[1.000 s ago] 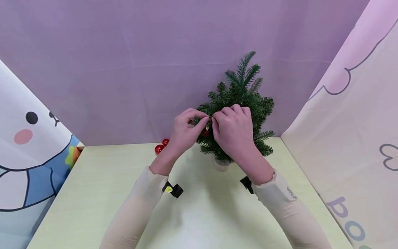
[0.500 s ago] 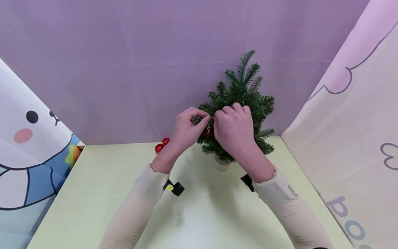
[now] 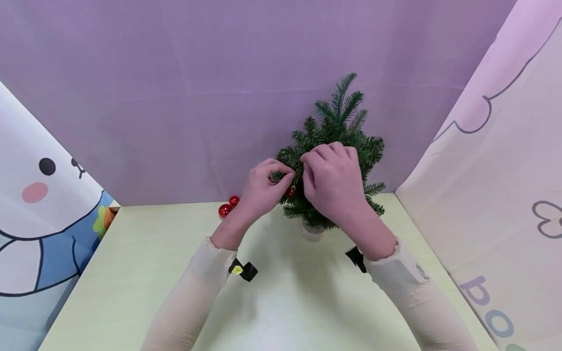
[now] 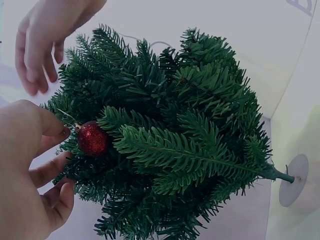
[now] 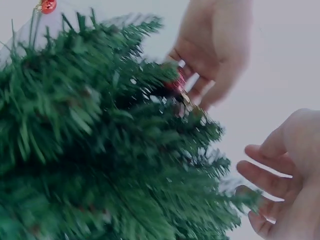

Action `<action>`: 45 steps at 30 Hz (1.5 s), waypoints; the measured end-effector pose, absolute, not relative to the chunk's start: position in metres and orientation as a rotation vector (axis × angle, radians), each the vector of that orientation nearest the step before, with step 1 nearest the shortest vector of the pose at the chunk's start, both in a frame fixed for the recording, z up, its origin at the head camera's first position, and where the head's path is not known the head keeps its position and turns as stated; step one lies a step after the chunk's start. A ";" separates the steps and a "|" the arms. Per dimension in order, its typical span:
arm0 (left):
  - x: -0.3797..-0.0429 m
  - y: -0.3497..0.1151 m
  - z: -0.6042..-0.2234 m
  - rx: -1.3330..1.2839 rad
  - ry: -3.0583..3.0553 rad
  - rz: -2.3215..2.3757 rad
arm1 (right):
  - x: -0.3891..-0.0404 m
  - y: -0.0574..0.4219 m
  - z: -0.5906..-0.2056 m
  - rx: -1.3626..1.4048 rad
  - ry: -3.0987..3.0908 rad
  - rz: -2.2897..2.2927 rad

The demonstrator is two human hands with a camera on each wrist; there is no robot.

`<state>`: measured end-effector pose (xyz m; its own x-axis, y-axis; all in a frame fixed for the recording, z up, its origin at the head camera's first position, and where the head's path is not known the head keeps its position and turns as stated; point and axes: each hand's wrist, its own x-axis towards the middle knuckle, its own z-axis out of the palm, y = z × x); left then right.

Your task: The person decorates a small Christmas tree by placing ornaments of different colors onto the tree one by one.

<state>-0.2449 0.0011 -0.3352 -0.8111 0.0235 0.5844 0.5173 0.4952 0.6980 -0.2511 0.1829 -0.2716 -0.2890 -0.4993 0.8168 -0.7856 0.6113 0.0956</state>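
A small Christmas tree [image 3: 333, 122] stands upright on a pale round base [image 3: 312, 231]. Low on its left side hangs a red Christmas ball [image 4: 92, 138] with a glittery coat, a gold cap and a thin cord. Beside this ball is my left hand [image 3: 263, 187], its thumb and index tips close together in the head view; the left wrist view shows the cord running past them, not plainly gripped. My right hand [image 3: 331, 178] hovers before the tree's middle, fingers loosely bent, with nothing seen in them [image 5: 290, 170]. In the head view it hides part of the branches.
Two more red balls [image 3: 225, 210] lie on the light table [image 3: 145, 273] left of the tree, near the back edge. Behind rises a purple cloth [image 3: 175, 97]. Printed cloths [image 3: 496, 195] border both sides. Another red ball [image 5: 48, 5] shows at the right wrist view's top corner.
Both hands were pulling the ball's cord between their fingertips. My right hand has let go and moved slightly right and up; my left hand has dropped a little.
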 end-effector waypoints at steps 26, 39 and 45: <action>-0.247 -0.052 -0.409 -0.279 -2.066 -1.344 | -0.307 0.237 -0.231 0.862 -2.290 0.700; -0.243 -0.100 -0.461 -0.071 -2.280 -1.315 | -0.323 0.247 -0.232 0.894 -2.434 0.917; -0.249 -0.119 -0.474 0.024 -2.458 -1.204 | -0.320 0.246 -0.229 0.919 -2.632 0.863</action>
<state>-0.2493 -0.1185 -0.4737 -0.9191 -0.1884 0.3460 0.1578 0.6286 0.7615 -0.3203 0.2465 -0.2288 -0.7793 -0.4955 0.3835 -0.6264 0.6313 -0.4572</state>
